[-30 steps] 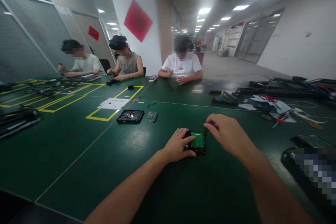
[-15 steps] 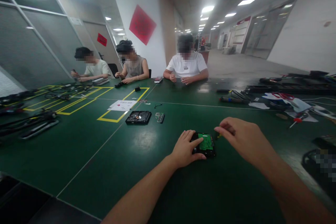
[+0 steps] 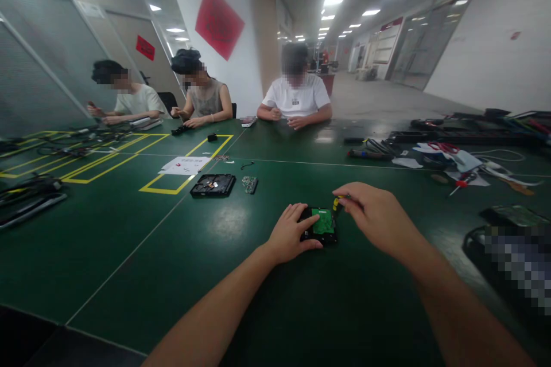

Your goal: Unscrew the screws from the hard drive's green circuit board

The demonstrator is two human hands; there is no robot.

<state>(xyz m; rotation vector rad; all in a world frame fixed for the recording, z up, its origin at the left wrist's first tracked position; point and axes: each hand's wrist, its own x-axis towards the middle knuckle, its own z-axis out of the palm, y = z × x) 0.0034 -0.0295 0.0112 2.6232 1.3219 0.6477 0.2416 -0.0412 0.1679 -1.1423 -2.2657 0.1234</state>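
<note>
A small black hard drive (image 3: 323, 226) with a green circuit board on top lies on the green table (image 3: 193, 275) in front of me. My left hand (image 3: 290, 234) lies on its left side, fingers and thumb gripping its edges. My right hand (image 3: 375, 215) hovers at the drive's upper right corner, fingers pinched on a small yellow-handled screwdriver (image 3: 336, 202) whose tip points down at the drive.
A second opened black drive (image 3: 213, 184) and a loose circuit board (image 3: 249, 184) lie farther left, beside a yellow-taped rectangle with a paper sheet (image 3: 184, 165). Three people sit across the table. Tools, cables and scissors (image 3: 447, 155) crowd the right side; cables lie at far left.
My right hand has closed in on the drive's upper right corner and the yellow screwdriver handle now shows. The left hand stays on the drive. The view shifted slightly.
</note>
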